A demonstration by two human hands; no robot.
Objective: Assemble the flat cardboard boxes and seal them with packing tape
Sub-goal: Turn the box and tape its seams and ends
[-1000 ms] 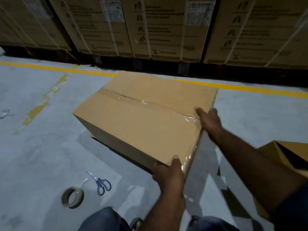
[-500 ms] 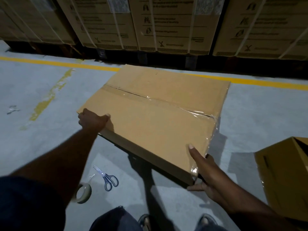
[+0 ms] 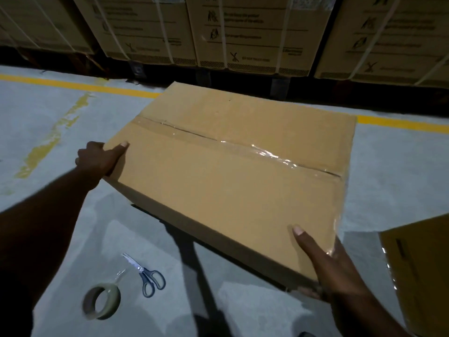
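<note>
A large brown cardboard box (image 3: 233, 181) fills the middle of the view, held off the grey floor and tilted. Clear packing tape (image 3: 274, 154) runs along its centre seam and down the right side. My left hand (image 3: 99, 159) grips the box's left corner, thumb on the top face. My right hand (image 3: 323, 266) grips the near right corner, thumb on top and fingers underneath. A roll of packing tape (image 3: 102, 301) stands on the floor at lower left, with scissors (image 3: 148, 276) just right of it.
Another cardboard box (image 3: 420, 268) sits at the right edge. Strapped cartons on pallets (image 3: 255, 37) line the back, behind a yellow floor line (image 3: 80, 86). A shoe tip (image 3: 306, 333) shows at the bottom edge.
One second ago both hands held the box's right end. My left hand has since moved to the left corner, and the box has been lifted and turned closer to me.
</note>
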